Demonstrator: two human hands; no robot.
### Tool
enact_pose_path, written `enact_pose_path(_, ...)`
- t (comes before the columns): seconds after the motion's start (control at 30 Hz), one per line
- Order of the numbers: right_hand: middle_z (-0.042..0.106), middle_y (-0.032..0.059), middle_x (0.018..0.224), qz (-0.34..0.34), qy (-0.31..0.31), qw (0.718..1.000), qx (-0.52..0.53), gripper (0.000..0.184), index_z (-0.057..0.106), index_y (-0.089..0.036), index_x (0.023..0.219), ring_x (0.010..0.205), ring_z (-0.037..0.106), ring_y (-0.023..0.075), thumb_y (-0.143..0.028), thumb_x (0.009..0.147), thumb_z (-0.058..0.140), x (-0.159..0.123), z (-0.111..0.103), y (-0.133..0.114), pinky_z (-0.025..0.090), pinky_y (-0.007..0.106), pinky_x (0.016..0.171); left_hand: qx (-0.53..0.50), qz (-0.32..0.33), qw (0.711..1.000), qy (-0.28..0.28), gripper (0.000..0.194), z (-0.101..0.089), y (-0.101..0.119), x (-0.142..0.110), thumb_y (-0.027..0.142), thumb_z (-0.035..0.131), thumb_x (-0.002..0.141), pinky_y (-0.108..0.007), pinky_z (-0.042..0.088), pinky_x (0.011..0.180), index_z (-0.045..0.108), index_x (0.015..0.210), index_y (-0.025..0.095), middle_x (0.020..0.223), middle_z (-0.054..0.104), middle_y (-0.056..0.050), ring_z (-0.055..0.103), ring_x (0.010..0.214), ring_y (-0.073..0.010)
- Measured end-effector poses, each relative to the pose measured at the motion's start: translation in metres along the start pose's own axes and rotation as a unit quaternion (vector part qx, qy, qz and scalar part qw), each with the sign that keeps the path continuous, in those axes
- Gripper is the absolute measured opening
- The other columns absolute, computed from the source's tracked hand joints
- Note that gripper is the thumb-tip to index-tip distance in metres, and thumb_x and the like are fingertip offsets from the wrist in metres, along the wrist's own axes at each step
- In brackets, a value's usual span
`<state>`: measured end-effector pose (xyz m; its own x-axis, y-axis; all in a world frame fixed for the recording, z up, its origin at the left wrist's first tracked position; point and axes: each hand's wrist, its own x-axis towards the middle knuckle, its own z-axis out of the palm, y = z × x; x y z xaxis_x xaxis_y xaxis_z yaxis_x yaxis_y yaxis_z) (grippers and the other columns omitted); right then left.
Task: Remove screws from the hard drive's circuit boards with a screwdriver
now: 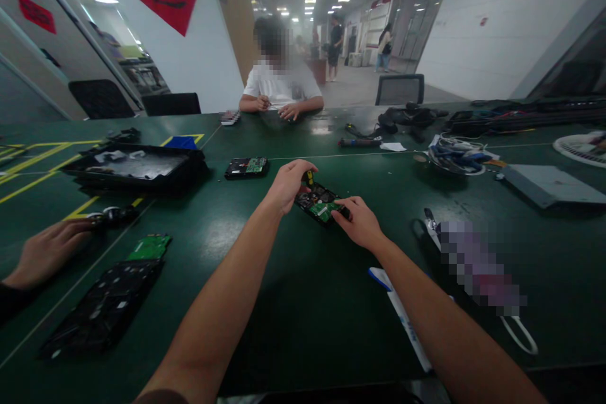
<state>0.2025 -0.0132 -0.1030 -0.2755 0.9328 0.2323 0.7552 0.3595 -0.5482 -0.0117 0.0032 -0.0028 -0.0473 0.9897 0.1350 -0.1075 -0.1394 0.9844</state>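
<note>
A black hard drive (318, 202) with a green circuit board facing up lies on the dark green table (303, 303) in front of me. My left hand (288, 184) is closed round a small screwdriver with a yellow and black handle (310, 178), which stands on the drive's far end. My right hand (360, 222) grips the drive's near right edge, fingers curled on it.
A second drive (246, 167) lies further back. A black tray (132, 167) sits at the left, a loose green board (149, 247) and a black panel (104, 309) near it. Another person's hand (47, 252) rests at the left edge. A person sits opposite. Cables (454, 154) and a grey box (549, 184) lie right.
</note>
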Motion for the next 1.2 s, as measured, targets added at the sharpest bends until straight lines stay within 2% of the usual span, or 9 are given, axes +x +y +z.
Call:
enact_pose_path(0.1,0.053,0.0083,0.128,0.001,0.003,1.000,0.000,0.041,0.063,-0.029,0.129,0.088,0.060,0.0175,-0.050,0.095,0.058,-0.0002,0.0001,-0.0008,0.047,0.032,0.072,-0.027,-0.033,0.999,-0.022,0.023,0.0011,0.0026,-0.0023,0.036,0.065,0.078,-0.020,0.041,0.045,0.067,0.088,0.015,0.088,0.067,-0.009,0.064,0.080,-0.0186)
enact_pose_path(0.23,0.053,0.0085,0.128,0.003,0.002,1.000,0.000,0.041,0.062,-0.030,0.130,0.090,0.060,0.0183,-0.051,0.095,0.057,-0.0005,-0.0008,-0.0019,0.047,0.032,0.072,-0.095,-0.086,0.991,-0.027,0.021,0.0017,0.0031,-0.0008,0.034,0.066,0.077,-0.024,0.049,0.053,0.061,0.089,0.016,0.088,0.070,-0.011,0.067,0.079,-0.0199)
enact_pose_path(0.33,0.053,0.0079,0.129,0.005,0.001,1.000,-0.002,0.041,0.062,-0.030,0.129,0.089,0.060,0.0181,-0.052,0.095,0.057,-0.0005,-0.0015,-0.0024,0.048,0.032,0.072,-0.084,-0.063,0.994,-0.009,0.018,-0.0009,0.0004,0.0036,0.032,0.065,0.076,-0.026,0.052,0.056,0.064,0.084,0.016,0.089,0.068,-0.010,0.065,0.080,-0.0192)
enact_pose_path(0.47,0.053,0.0087,0.129,0.009,-0.002,1.000,-0.001,0.041,0.063,-0.030,0.129,0.090,0.059,0.0184,-0.051,0.095,0.058,-0.0003,-0.0019,-0.0028,0.048,0.033,0.073,-0.024,-0.020,0.999,0.033,0.018,-0.0040,-0.0013,0.0058,0.033,0.064,0.074,-0.022,0.046,0.050,0.068,0.076,0.016,0.088,0.064,-0.008,0.061,0.078,-0.0174)
enact_pose_path(0.67,0.052,0.0082,0.129,0.005,-0.002,1.000,0.003,0.042,0.062,-0.030,0.130,0.091,0.060,0.0182,-0.053,0.095,0.056,0.0000,-0.0007,-0.0013,0.048,0.032,0.072,-0.081,-0.072,0.994,-0.024,0.022,0.0007,0.0033,0.0003,0.033,0.066,0.075,-0.026,0.050,0.053,0.063,0.088,0.016,0.085,0.068,-0.011,0.066,0.079,-0.0209)
enact_pose_path(0.77,0.053,0.0085,0.128,0.003,0.001,1.000,0.003,0.042,0.062,-0.030,0.130,0.090,0.060,0.0182,-0.052,0.095,0.056,0.0002,-0.0001,-0.0004,0.048,0.032,0.072,-0.083,-0.073,0.994,-0.008,0.019,0.0018,0.0025,0.0015,0.033,0.065,0.076,-0.027,0.052,0.055,0.061,0.085,0.016,0.087,0.069,-0.011,0.066,0.081,-0.0215)
enact_pose_path(0.9,0.053,0.0092,0.129,0.001,0.002,1.000,0.002,0.040,0.063,-0.029,0.129,0.090,0.060,0.0186,-0.049,0.095,0.058,0.0006,-0.0008,-0.0010,0.048,0.034,0.075,-0.021,-0.023,0.999,0.040,0.019,0.0007,-0.0003,0.0040,0.034,0.062,0.075,-0.022,0.048,0.051,0.067,0.079,0.016,0.087,0.065,-0.009,0.062,0.079,-0.0182)
enact_pose_path(1.0,0.053,0.0099,0.130,0.009,0.000,1.000,0.002,0.043,0.061,-0.028,0.132,0.092,0.060,0.0197,-0.050,0.094,0.059,0.0012,-0.0014,-0.0016,0.048,0.035,0.076,-0.007,-0.020,1.000,0.021,0.021,0.0011,0.0004,0.0025,0.035,0.062,0.075,-0.023,0.049,0.053,0.069,0.080,0.016,0.084,0.064,-0.008,0.062,0.079,-0.0183)
enact_pose_path(1.2,0.054,0.0114,0.130,0.015,0.012,1.000,-0.004,0.049,0.058,-0.024,0.132,0.100,0.060,0.0227,-0.054,0.093,0.058,0.0018,-0.0005,0.0002,0.049,0.036,0.080,-0.079,-0.068,0.995,-0.007,0.021,0.0023,0.0029,0.0002,0.033,0.065,0.076,-0.029,0.054,0.059,0.061,0.087,0.016,0.087,0.070,-0.012,0.067,0.082,-0.0221)
